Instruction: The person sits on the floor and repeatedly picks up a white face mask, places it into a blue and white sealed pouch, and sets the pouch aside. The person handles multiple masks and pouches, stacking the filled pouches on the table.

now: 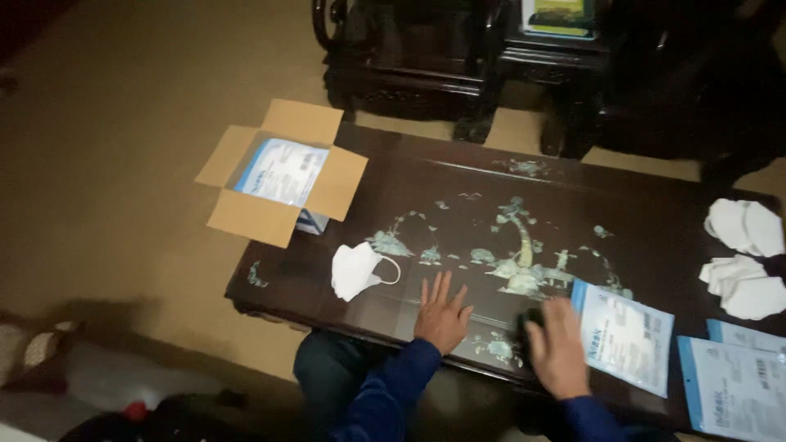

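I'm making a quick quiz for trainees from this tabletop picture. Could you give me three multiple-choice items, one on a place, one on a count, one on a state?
1. Where does the single white face mask lie?
A. inside the box
B. on the dark table, left of the left hand
C. on the floor

2. How many flat blue-edged packets lie right of the right hand?
A. one
B. three
C. six

3. How is the cardboard box at the table's left end?
A. flaps open
B. taped shut
C. crushed flat

Answers: 1 B, the mask rests on the table beside the left hand. 2 B, three packets show beyond the right hand. 3 A, its four flaps spread outward with a packet showing inside.
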